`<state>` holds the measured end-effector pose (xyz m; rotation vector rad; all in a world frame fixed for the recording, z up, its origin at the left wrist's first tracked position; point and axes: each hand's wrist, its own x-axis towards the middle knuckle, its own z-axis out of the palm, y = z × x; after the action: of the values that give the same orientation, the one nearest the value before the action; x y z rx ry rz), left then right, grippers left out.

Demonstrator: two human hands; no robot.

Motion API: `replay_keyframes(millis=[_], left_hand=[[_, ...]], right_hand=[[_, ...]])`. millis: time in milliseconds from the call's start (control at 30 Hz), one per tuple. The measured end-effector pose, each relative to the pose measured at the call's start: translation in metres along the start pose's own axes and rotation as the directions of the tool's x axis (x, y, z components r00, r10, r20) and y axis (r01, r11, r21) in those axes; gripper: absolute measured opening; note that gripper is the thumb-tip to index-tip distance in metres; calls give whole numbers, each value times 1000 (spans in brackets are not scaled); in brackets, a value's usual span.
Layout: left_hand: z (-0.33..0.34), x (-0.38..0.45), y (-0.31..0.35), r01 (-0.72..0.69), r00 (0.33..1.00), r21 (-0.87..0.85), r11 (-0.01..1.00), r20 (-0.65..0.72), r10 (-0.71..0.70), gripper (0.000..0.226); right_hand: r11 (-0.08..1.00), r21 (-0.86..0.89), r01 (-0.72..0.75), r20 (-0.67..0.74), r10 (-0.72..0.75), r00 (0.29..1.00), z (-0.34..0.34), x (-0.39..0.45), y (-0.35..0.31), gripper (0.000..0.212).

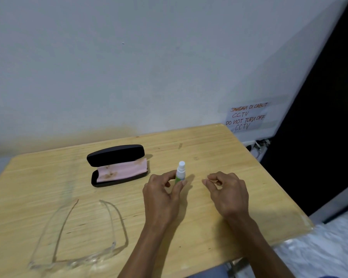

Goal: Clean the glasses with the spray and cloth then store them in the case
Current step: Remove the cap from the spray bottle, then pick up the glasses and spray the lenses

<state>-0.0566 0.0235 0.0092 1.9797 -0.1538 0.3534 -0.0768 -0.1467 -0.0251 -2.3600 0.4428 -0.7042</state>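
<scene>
A small spray bottle (180, 172) with a green body and white nozzle stands upright on the wooden table (239, 197). My left hand (162, 195) holds it between thumb and fingers. To its right, my right hand (227, 192) hovers over the table with fingers curled loosely, and I cannot see anything in it. Clear-framed glasses (76, 243) lie at the front left with their arms unfolded and pointing away from me. The black case (117, 166) sits open behind them, with the pink cloth (122, 170) lying inside it.
A pale wall runs along the table's far edge. A handwritten paper note (246, 117) is taped to it at the right. Beyond the right table edge are a dark opening (319, 127) and some cables (257, 146).
</scene>
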Motion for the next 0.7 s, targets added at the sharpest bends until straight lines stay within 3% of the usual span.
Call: replay_keyframes(millis=[167, 267, 333, 467, 600, 700], left_hand=[[-1, -2, 0, 19, 1000, -5, 1000, 11, -19, 26], [-2, -4, 5, 49, 998, -21, 999, 28, -48, 24], [-2, -6, 8, 53, 998, -22, 998, 45, -52, 22], [-5, -10, 11, 22, 999, -13, 1000, 40, -21, 24], [-14, -14, 14, 21, 998, 21, 1000, 63, -23, 39], [-24, -17, 13, 16, 994, 44, 999, 108, -20, 31]], right_hand=[[997, -3, 72, -34, -72, 997, -8, -4, -9, 19], [971, 182, 154, -112, -135, 984, -21, -9, -34, 24], [939, 293, 180, -68, -167, 984, -27, -15, -55, 35], [916, 300, 266, -62, -259, 964, -23, -23, -77, 37], [917, 313, 246, -108, -223, 969, -13, -30, -76, 34], [905, 362, 224, -95, -203, 975, -11, -33, -82, 30]])
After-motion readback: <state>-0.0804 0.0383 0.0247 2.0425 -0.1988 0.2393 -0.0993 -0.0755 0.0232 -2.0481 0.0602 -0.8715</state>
